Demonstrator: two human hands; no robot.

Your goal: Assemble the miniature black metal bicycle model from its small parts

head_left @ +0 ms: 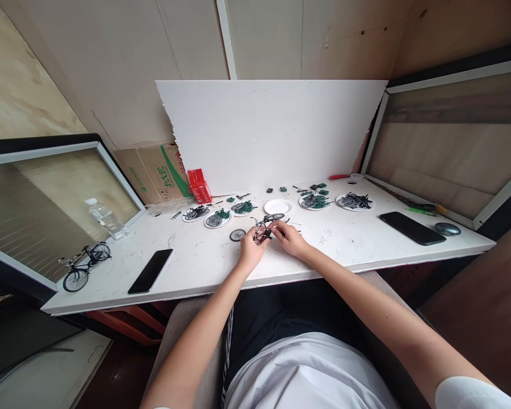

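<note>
A small black model bicycle (264,225), with one wheel (275,217) fitted at its far end, is held just above the table between my two hands. My left hand (252,247) is closed on the frame from the left. From the right, my right hand (288,237) pinches at the same model; its fingertips partly cover whatever small part they touch. A loose spoked wheel (237,234) lies on the table just left of my left hand. Beyond the hands stands a white paper plate (280,205).
Plates of black and green parts (218,218) line the table's back. A complete model bicycle (85,266), a phone (150,271) and a plastic bottle (106,218) are at left. Another phone (412,228) and a mouse (447,228) lie right. A red box (200,186) stands behind.
</note>
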